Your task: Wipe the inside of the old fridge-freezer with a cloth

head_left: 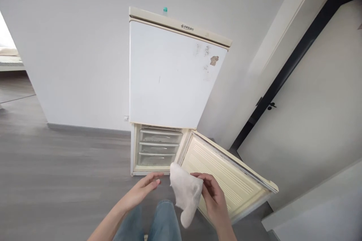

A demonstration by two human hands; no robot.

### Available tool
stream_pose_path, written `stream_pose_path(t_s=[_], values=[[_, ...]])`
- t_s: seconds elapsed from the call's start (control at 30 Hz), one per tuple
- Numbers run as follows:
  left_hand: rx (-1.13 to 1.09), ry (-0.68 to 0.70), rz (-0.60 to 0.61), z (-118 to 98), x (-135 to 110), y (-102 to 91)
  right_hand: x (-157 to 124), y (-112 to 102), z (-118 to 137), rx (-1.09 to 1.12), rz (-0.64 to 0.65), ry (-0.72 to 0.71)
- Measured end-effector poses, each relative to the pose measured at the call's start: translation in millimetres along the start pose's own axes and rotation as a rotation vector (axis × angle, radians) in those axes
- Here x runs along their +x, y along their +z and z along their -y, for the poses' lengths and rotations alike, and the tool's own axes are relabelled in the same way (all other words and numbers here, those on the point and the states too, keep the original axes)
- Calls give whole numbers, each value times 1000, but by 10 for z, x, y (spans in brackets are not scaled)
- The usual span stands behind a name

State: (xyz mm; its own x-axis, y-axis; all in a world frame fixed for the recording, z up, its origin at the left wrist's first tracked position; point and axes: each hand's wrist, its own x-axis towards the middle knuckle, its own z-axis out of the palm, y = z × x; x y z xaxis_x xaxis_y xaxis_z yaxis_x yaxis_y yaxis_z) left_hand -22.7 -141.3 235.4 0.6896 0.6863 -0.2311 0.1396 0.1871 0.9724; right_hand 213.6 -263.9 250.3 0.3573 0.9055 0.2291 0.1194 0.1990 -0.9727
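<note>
A white cloth (185,192) hangs from my right hand (213,196), pinched at its upper right edge between thumb and fingers. To its left is my left hand (145,188), holding nothing, with fingers stretched out and the thumb a little apart. Both hands are in front of a white two-door fridge (169,79). Its lower door (220,173) stands wide to the right, behind the cloth and my right hand. Inside the lower compartment, several clear drawers (158,148) sit pushed in, one above another.
On top of the fridge is a small green-capped item (165,10). A grey wall (85,64) rises behind, with a socket (126,118) low beside the fridge. At right is a door (311,101) with a black frame. Grey wood-look floor (85,173) extends left.
</note>
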Motion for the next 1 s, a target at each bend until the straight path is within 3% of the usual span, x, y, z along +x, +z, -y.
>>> stream_pose_path(t_s=[0.17, 0.27, 0.47, 0.63, 0.73, 0.93, 1.0], values=[[-62, 112, 153, -64, 109, 293, -62, 28, 133, -47, 47, -25], [-153, 121, 151, -2, 149, 397, -84, -5, 117, -75, 17, -20], [-160, 204, -60, 63, 146, 262, -84, -91, 19, -224, -25, 10], [-88, 312, -59, -106, 30, 193, -52, -37, -83, -269, -93, 25], [-111, 341, -75, -148, -22, 217, -32, -8, -133, -150, -136, 118], [-221, 292, -75, -95, 0, 258, -139, 114, -242, 455, -49, 321], [-175, 291, -87, -71, 20, 269, -219, 215, -333, 468, -8, 342]])
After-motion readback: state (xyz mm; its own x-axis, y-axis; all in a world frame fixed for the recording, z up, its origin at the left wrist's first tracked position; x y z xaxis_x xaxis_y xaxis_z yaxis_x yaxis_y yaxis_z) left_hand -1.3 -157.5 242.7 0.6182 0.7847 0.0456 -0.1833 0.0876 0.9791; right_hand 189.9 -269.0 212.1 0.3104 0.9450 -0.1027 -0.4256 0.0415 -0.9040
